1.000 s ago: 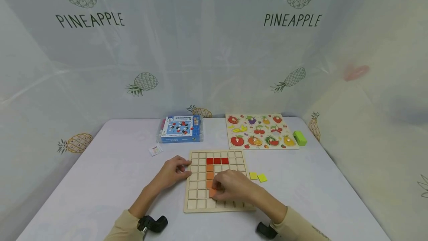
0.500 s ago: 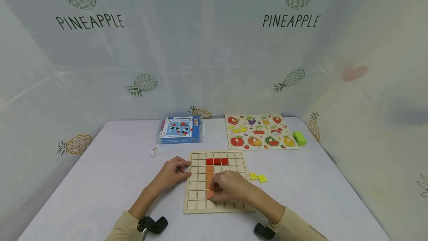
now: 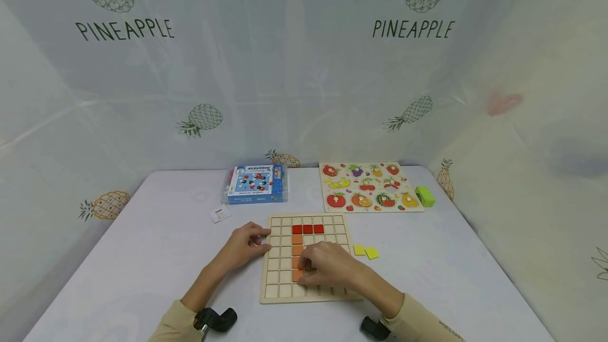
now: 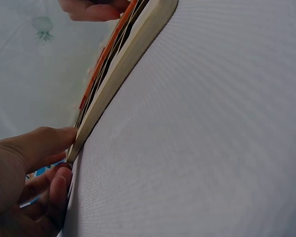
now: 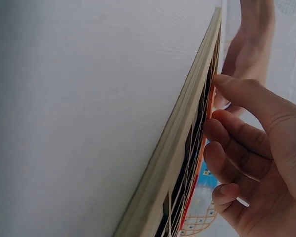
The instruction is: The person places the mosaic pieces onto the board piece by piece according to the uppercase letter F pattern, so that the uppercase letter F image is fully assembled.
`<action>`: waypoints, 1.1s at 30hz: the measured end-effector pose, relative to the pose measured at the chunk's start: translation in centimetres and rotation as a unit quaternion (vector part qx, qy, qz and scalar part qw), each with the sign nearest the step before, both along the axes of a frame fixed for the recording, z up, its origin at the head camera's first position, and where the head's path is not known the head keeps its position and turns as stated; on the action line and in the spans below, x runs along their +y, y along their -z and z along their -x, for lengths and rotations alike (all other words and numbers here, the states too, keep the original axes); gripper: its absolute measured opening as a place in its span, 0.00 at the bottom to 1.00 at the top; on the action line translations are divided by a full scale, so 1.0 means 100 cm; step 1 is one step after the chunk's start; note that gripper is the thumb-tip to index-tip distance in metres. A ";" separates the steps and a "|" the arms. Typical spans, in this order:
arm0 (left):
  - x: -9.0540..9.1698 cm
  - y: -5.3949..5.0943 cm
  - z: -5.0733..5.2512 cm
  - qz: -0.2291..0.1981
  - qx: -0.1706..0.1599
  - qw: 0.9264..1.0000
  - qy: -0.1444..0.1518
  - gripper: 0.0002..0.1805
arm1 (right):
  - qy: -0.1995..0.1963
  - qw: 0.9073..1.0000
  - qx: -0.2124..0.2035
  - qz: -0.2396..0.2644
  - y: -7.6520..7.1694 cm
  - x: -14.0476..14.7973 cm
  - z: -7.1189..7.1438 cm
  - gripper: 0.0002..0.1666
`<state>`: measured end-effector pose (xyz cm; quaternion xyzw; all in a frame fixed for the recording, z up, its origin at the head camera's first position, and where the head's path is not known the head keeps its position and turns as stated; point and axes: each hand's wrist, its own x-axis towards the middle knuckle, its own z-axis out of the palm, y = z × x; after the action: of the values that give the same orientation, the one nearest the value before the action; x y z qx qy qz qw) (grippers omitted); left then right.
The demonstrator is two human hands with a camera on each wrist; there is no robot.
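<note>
A wooden grid board [image 3: 280,263] lies on the table, with three red tiles [image 3: 307,229] in a row and several orange tiles [image 3: 297,239] in a column below the left red one. My right hand [image 3: 330,265] is over the board, thumb and curled fingers at the lowest orange tile [image 3: 296,276], which lies in its cell. In the right wrist view the thumb tip touches orange at the board's surface. My left hand [image 3: 244,244] rests on the table, its thumb and fingertips against the board's left edge. The right hand hides part of the grid.
Two yellow tiles [image 3: 366,252] lie right of the board. Behind stand a blue box [image 3: 256,186], a fruit puzzle board [image 3: 347,194] and a green block [image 3: 425,196]. A small white card [image 3: 220,214] lies left. A printed curtain [image 3: 304,67] hangs behind the table.
The lowest orange tile has shifted slightly left, into line with the column, under my right hand. In the last half second the hands have stayed nearly still; my left hand keeps its place.
</note>
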<state>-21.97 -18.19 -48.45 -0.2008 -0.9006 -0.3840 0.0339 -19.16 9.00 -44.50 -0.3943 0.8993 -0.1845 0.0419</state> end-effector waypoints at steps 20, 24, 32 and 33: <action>0.000 0.000 -0.001 -0.001 0.005 1.000 0.003 0.21 | 0.081 0.997 0.011 0.010 -0.007 0.077 0.010 0.15; 0.000 0.000 -0.001 0.003 0.007 1.000 0.002 0.21 | 0.104 0.994 0.010 0.006 -0.007 0.102 0.011 0.17; 0.000 -0.001 -0.001 0.003 0.007 1.000 0.001 0.20 | 0.137 0.990 0.019 -0.012 -0.003 0.136 0.013 0.20; 0.000 -0.002 -0.001 0.003 0.006 1.000 0.001 0.20 | 0.138 0.990 0.018 -0.013 -0.003 0.138 0.013 0.20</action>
<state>-21.85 -18.21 -48.29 -0.2043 -0.9012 -0.3804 0.0384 -20.50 22.85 -44.25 -0.2691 0.9480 -0.1700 0.0047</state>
